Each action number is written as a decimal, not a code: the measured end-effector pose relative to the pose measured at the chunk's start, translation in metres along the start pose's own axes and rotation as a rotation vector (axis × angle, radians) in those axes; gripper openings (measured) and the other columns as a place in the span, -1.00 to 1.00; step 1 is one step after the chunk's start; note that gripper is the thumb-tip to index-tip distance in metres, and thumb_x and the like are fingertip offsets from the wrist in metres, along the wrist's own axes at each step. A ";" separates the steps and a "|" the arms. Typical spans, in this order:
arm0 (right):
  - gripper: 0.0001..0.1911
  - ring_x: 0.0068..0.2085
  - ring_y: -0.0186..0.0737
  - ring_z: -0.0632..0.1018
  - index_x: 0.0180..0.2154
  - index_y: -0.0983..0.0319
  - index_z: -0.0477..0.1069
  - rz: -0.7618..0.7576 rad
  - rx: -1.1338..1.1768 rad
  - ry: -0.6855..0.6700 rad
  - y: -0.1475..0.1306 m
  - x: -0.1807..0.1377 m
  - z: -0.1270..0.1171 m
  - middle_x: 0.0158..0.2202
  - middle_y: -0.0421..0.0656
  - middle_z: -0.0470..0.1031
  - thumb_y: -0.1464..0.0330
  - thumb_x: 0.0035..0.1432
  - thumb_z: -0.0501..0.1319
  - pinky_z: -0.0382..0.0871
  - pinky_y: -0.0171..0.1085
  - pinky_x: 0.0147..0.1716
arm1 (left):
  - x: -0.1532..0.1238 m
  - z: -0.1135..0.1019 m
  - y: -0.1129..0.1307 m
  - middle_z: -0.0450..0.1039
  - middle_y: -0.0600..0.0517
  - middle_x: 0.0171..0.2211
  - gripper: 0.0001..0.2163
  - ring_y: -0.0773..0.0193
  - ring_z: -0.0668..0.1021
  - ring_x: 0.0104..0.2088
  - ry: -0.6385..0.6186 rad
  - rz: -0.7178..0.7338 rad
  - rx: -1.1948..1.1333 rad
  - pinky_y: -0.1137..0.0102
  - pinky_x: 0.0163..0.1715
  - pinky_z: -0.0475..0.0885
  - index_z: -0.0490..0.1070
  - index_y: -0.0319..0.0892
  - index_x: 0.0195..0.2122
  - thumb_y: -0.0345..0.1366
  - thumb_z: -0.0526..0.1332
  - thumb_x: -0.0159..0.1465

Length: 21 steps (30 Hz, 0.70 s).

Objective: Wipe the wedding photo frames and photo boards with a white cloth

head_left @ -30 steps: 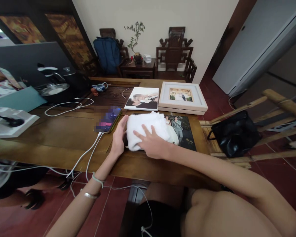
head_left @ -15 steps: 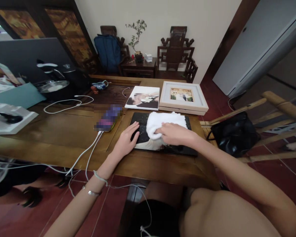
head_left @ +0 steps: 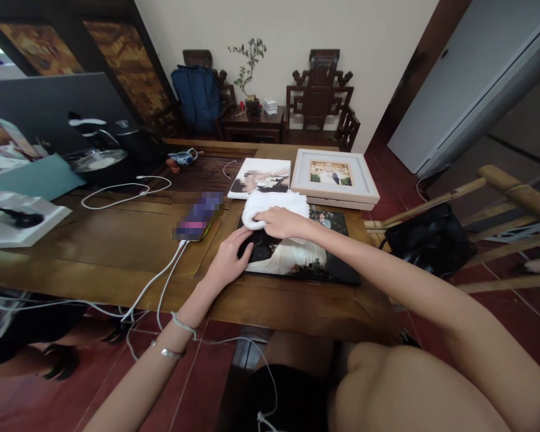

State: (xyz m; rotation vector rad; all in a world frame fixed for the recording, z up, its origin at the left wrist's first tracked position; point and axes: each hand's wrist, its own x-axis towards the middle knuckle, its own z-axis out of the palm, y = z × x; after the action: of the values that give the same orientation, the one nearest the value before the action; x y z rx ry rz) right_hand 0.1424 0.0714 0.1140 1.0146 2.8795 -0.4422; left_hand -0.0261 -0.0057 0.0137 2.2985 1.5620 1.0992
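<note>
A dark photo panel point(head_left: 337, 258) lies flat near the front edge of the wooden table. It shows a white dress on a black ground. My left hand point(head_left: 229, 255) rests with its fingers stretched out along the panel's left edge. In my right hand point(head_left: 283, 222) is a folded white towel point(head_left: 279, 204), pressed on the panel's upper left part and covering it there. The fingers of that hand are curled on the towel and partly tucked into its fold.
Behind the panel lie a white photo print point(head_left: 263, 174) and a pale picture frame point(head_left: 335, 177). A phone point(head_left: 198, 216) with white cables is to the left. A bamboo chair point(head_left: 499, 180) holding a black bag point(head_left: 432, 240) stands at the right. Another person's legs point(head_left: 49, 336) show at lower left.
My right hand has slid the towel left and away from me over the panel, uncovering its middle and upper right. My left hand stays at the left edge.
</note>
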 end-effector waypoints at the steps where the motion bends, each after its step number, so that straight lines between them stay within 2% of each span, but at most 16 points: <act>1: -0.47 -0.05 -0.04 0.50 0.07 0.26 0.36 0.009 0.001 -0.020 0.005 -0.008 -0.004 0.02 0.00 0.49 0.55 0.05 -0.02 0.31 -0.21 -0.14 | 0.000 0.000 0.000 0.40 -0.17 0.08 -0.68 0.04 0.42 0.12 0.001 0.001 -0.011 0.04 0.13 0.31 0.39 -0.22 0.02 -0.27 0.06 0.29; 6: -0.41 0.06 -0.04 0.44 0.10 0.27 0.36 0.091 0.029 -0.088 0.048 -0.060 -0.014 0.11 -0.06 0.42 0.57 0.01 -0.02 0.27 -0.20 -0.01 | 0.000 0.000 0.002 0.38 -0.18 0.11 -0.68 0.07 0.37 0.17 0.010 0.025 -0.036 0.05 0.17 0.27 0.38 -0.24 0.03 -0.29 0.06 0.29; 8: -0.41 0.13 0.00 0.38 0.11 0.30 0.34 0.150 0.032 -0.042 0.062 -0.082 -0.007 0.11 -0.02 0.41 0.58 0.02 -0.04 0.25 -0.13 0.04 | 0.000 0.001 0.002 0.38 -0.19 0.10 -0.68 0.07 0.37 0.17 0.016 0.025 -0.038 0.05 0.18 0.27 0.39 -0.24 0.02 -0.29 0.06 0.29; 10: -0.42 0.24 0.04 0.24 0.11 0.31 0.34 0.191 0.012 0.007 0.066 -0.104 0.005 0.13 0.01 0.38 0.59 0.04 -0.05 0.18 -0.02 0.11 | 0.000 0.001 0.002 0.38 -0.17 0.11 -0.68 0.06 0.37 0.17 0.021 0.021 -0.039 0.03 0.17 0.27 0.39 -0.23 0.02 -0.29 0.06 0.29; 14: -0.48 0.34 0.03 -0.05 0.02 0.26 0.41 0.170 0.024 0.015 0.042 -0.150 0.030 0.28 -0.02 0.16 0.59 0.04 -0.03 -0.02 0.14 0.21 | 0.000 0.001 0.003 0.38 -0.17 0.10 -0.69 0.07 0.37 0.17 0.021 0.018 -0.031 0.02 0.17 0.28 0.39 -0.22 0.02 -0.29 0.05 0.30; 18: -0.49 0.34 -0.08 -0.06 -0.05 0.16 0.44 0.093 0.158 -0.113 0.006 -0.192 0.034 0.29 -0.14 0.15 0.61 0.03 -0.03 -0.03 0.08 0.25 | 0.000 0.001 0.002 0.39 -0.17 0.10 -0.69 0.06 0.38 0.16 0.026 0.021 -0.020 0.02 0.16 0.28 0.39 -0.23 0.01 -0.29 0.06 0.29; 21: -0.46 0.33 -0.13 -0.04 -0.05 0.13 0.44 0.074 0.219 -0.192 -0.006 -0.205 0.029 0.28 -0.20 0.17 0.63 0.00 -0.04 -0.03 -0.01 0.26 | 0.000 0.001 0.000 0.39 -0.18 0.10 -0.69 0.07 0.39 0.16 0.027 0.027 -0.019 0.03 0.16 0.28 0.39 -0.23 0.01 -0.29 0.06 0.29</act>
State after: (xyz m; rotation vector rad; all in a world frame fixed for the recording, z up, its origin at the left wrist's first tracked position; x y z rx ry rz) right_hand 0.2979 -0.0657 0.1184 1.0388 2.6580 -0.8159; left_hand -0.0251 -0.0058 0.0129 2.3078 1.5280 1.1517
